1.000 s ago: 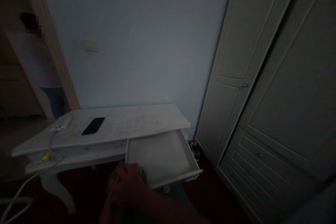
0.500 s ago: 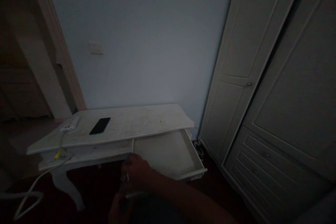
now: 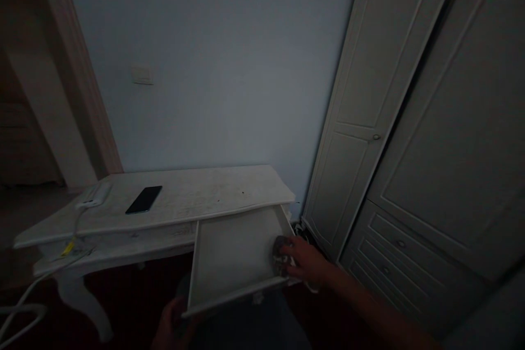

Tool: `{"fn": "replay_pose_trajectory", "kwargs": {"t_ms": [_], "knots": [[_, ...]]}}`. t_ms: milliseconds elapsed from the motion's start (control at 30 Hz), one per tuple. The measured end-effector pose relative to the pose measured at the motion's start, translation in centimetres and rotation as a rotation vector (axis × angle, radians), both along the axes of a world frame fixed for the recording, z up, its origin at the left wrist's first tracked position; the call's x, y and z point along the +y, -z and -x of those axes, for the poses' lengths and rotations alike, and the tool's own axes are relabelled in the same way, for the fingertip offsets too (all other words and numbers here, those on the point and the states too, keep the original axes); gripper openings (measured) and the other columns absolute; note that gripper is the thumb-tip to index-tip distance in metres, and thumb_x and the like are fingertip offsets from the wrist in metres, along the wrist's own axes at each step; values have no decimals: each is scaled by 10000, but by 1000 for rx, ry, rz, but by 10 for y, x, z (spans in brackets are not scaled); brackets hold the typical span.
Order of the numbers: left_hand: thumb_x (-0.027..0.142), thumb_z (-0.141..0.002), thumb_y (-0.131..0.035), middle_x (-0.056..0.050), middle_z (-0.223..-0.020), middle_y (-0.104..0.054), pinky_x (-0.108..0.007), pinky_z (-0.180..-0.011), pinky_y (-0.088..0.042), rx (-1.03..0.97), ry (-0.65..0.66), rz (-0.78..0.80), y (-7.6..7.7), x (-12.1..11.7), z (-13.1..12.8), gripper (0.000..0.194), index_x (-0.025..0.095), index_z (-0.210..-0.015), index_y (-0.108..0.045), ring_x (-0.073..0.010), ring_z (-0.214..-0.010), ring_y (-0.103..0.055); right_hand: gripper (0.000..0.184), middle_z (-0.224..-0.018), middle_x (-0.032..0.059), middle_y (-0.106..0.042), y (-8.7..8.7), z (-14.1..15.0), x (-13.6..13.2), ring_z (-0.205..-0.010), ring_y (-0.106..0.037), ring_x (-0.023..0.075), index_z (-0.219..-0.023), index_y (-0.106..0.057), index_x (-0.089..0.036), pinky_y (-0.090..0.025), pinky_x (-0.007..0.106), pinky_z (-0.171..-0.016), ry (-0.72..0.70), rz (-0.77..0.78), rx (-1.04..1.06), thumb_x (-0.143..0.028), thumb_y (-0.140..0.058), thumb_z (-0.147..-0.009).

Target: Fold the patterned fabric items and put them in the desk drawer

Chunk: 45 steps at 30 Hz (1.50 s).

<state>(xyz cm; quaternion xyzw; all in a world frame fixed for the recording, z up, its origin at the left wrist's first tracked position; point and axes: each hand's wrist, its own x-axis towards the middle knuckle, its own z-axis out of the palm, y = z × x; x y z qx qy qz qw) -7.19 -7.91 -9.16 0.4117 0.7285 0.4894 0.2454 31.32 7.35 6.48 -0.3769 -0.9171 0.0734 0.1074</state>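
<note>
Dim light falls on a pale blue wall (image 3: pixel 229 76) with a white switch plate (image 3: pixel 142 75), a panelled wardrobe (image 3: pixel 356 98) standing to the right. Against the wall is a worn white desk (image 3: pixel 217 183) with curved legs, bearing a dark-screened smartphone (image 3: pixel 144 200) and, near its left end, a white power strip (image 3: pixel 95 196) whose cable (image 3: pixel 25 296) runs down over the edge. A yellow tag (image 3: pixel 68 248) hangs by the desk's front; any print on it is too small to read. Pulled out at the right is the desk's drawer (image 3: pixel 232 254), its pale bottom exposed. The person's right hand (image 3: pixel 304 258) reaches in over the drawer's right side, fingers curled around a crumpled grey-and-white cloth (image 3: pixel 279 251). This cloth lies under the fingertips, inside the drawer by its right wall, toward the front. The left hand (image 3: pixel 170 318) is just beside the drawer's front left corner, too dark to tell whether it grips anything.
</note>
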Motion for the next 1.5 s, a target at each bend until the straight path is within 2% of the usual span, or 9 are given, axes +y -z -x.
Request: {"fn": "replay_pose_trajectory", "kwargs": {"t_ms": [133,367,533,733,900,1067,1200,1400,1500], "knots": [[677,-749,-713,-240,-1498,-628,-619,-1181,-458,441,-14,-202,-11,9,-4,921,136,-1470,-526,-441,-1393,-586,412,-1342,115,-628,-3,0,-6,-1233,-599,337,-1325,-706,-337,-525,450,-983,25,16,-87,-382,-768,-921],[506,-974,-620,-52,-1274,-797,-524,-1147,-524,789,409,-249,-41,23,-33,298,357,-1169,-788,-308,-1242,-708,444,-1349,106,-642,-6,72,15,-1265,-570,316,-1345,-666,-306,-509,450,-1038,28,-97,39,-275,-762,-913],[442,-1036,-481,-80,-1350,-760,-473,-1160,-511,788,414,-140,-81,56,-48,427,284,-1372,-693,-282,-1299,-673,675,-1682,147,-408,5,98,20,-1500,-406,402,-1563,-526,-318,-464,570,-1125,29,-60,-7,-452,-749,-940],[446,-926,-616,-178,-1707,-420,-503,-1260,-369,827,683,116,-110,120,-65,796,167,-1638,-393,-337,-1554,-429,462,-1571,154,-549,28,51,16,-1433,-512,370,-1460,-617,-256,-435,562,-1172,303,-147,60,-413,-600,-1026],[683,-740,-752,-390,-1693,-251,-700,-1201,-355,766,697,225,-98,175,-114,1209,9,-1643,-315,-562,-1563,-306,597,-1501,214,-589,85,-9,22,-1401,-562,384,-1535,-535,-193,-468,554,-1163,557,-146,295,-502,-547,-1025],[568,-555,-898,-269,-1748,-235,-587,-1330,-211,667,907,110,-70,192,-180,1355,83,-1667,-294,-454,-1627,-225,697,-1364,174,-709,138,-22,16,-1272,-670,341,-1441,-639,-222,-526,521,-1105,551,37,640,-686,-274,-1071],[374,-518,-903,-223,-1735,-337,-524,-1316,-306,515,916,25,-54,207,-199,1341,133,-1675,-269,-402,-1586,-361,701,-1320,150,-732,138,-16,4,-1226,-677,320,-1407,-699,-249,-534,469,-1082,630,81,758,-715,-302,-1064],[238,-701,-746,-247,-1703,-369,-552,-1332,-231,204,534,-52,-59,256,-194,959,92,-1576,-382,-388,-1623,-272,585,-1265,126,-736,121,-14,-9,-1155,-691,291,-1442,-688,-302,-564,423,-1021,630,130,779,-636,-373,-1080],[250,-720,-750,-192,-1605,-524,-503,-1308,-295,0,435,-78,-64,272,-204,797,157,-1474,-509,-352,-1559,-411,576,-1269,126,-724,123,-13,-14,-1172,-686,289,-1438,-693,-309,-563,424,-1027,669,132,777,-618,-359,-1086]]}}
